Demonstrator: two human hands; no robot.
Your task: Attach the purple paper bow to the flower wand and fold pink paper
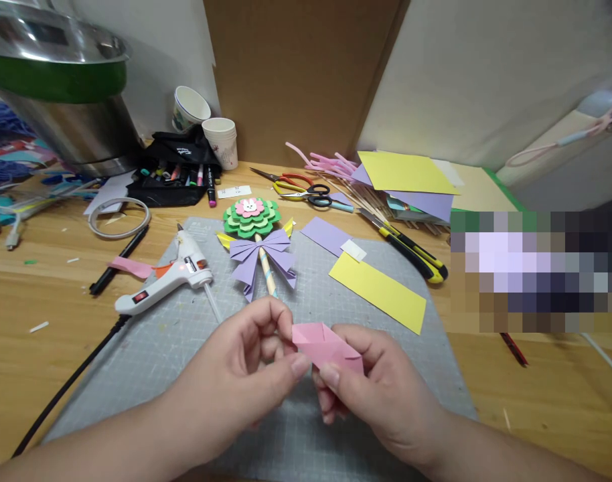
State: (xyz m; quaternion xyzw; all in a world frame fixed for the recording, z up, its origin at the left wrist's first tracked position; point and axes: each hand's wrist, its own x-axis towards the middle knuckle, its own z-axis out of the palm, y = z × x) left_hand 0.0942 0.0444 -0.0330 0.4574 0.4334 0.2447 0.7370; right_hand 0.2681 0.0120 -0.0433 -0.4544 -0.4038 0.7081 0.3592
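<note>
A folded piece of pink paper (326,348) is held up over the grey cutting mat (185,402). My left hand (250,365) pinches its left end between thumb and fingers. Closed on its right and lower side is my right hand (376,391), the thumb lying across the front. Behind the hands lies a paper flower (250,217) with green and pink petals and a small bunny face, a purple bow (263,258) and a striped stick. Purple paper (326,234) and a yellow paper strip (379,291) rest to its right.
A white glue gun (165,278) lies at left, its black cord running forward. A yellow-black utility knife (406,248) is at right. Scissors (290,184), a black pencil case (178,174), paper cups (220,142) and stacked paper (409,174) line the back.
</note>
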